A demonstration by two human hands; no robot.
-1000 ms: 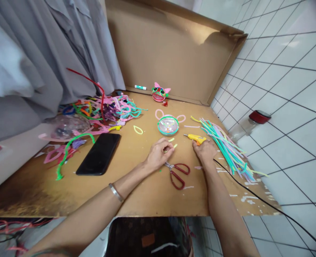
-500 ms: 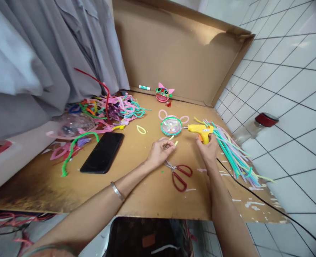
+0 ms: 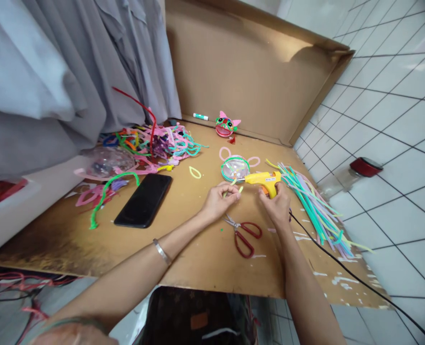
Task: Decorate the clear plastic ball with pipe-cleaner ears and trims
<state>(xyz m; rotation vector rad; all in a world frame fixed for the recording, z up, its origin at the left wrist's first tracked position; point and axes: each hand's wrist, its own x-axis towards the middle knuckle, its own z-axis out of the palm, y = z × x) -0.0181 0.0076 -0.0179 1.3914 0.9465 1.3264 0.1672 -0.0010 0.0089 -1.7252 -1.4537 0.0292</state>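
My left hand (image 3: 220, 201) pinches a short pale-yellow pipe cleaner (image 3: 240, 189), bent so that its two ends stick out past the fingertips. In my right hand (image 3: 277, 205) is a yellow hot glue gun (image 3: 265, 179), its metal nozzle close to the pipe cleaner; I cannot tell whether they touch. Just behind lies a clear round shell (image 3: 235, 168) with a green rim and two pink pipe-cleaner loops. A yellow pipe-cleaner loop (image 3: 195, 172) rests to the left. Red-handled scissors (image 3: 244, 235) lie partly open between my forearms.
A black phone (image 3: 144, 200) lies left, near a tangled heap of pipe cleaners (image 3: 169, 143). Straight pipe cleaners (image 3: 311, 206) are bundled at right, by the glue gun's black cord (image 3: 327, 254). At the back stand a finished lion-like head (image 3: 225, 125) and a glue stick (image 3: 200, 116).
The glue gun has moved left, bringing its nozzle from beside the clear shell to the pipe cleaner in my left hand. The camera view has shifted slightly.
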